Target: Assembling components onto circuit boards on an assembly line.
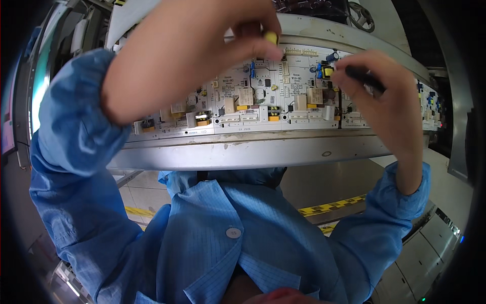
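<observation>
My left hand (238,38) reaches over the far side of the circuit boards, thumb and fingers pinching a small yellow-wrapped component (272,38), probably a transformer. In my right hand (382,83) is a short black pen-like tool (364,78), gripped across the palm; its tip is hidden. The right fingertips are beside a black-and-yellow transformer (327,72) standing on a white circuit board (298,81), close to a blue cylindrical capacitor (332,57). Tan relay blocks (246,96) and white connectors stand on the boards.
The row of boards lies along a metal rail (253,152) that runs across in front of me. Beyond the far rail is a dark tray (314,7) of small parts, next to a black handwheel (361,17). Yellow-and-black tape (331,206) marks the floor below.
</observation>
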Action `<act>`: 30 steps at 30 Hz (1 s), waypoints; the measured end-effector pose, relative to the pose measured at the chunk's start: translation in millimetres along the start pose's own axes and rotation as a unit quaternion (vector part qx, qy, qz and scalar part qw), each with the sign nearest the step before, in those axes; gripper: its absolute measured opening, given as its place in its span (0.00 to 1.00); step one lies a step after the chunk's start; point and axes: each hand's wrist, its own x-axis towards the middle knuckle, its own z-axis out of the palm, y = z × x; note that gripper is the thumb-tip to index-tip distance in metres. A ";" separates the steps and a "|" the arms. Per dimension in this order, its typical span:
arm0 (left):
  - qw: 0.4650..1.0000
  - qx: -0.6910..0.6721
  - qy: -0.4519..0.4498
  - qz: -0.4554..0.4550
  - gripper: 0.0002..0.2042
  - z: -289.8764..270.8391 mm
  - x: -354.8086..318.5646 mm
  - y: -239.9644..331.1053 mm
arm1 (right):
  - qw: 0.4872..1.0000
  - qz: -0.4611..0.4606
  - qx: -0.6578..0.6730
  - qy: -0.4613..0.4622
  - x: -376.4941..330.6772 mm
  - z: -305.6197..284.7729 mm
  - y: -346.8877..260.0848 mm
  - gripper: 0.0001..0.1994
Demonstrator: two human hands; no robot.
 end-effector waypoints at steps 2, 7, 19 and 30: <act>0.998 0.047 -0.027 0.033 0.10 0.9 -3.3 3.6 | 0.999 -0.021 -0.019 0.024 11.5 -6.8 2.1 0.07; 0.980 0.172 -0.045 0.087 0.12 9.6 -9.9 7.0 | 0.971 -0.051 -0.234 0.001 62.6 -21.0 -10.7 0.10; 0.974 0.208 -0.032 0.084 0.11 18.7 -0.4 8.5 | 0.890 -0.029 -0.408 -0.201 141.7 22.1 32.1 0.07; 0.979 0.184 -0.049 0.071 0.17 12.8 -3.6 9.9 | 0.907 -0.050 -0.388 -0.155 153.7 34.4 51.2 0.07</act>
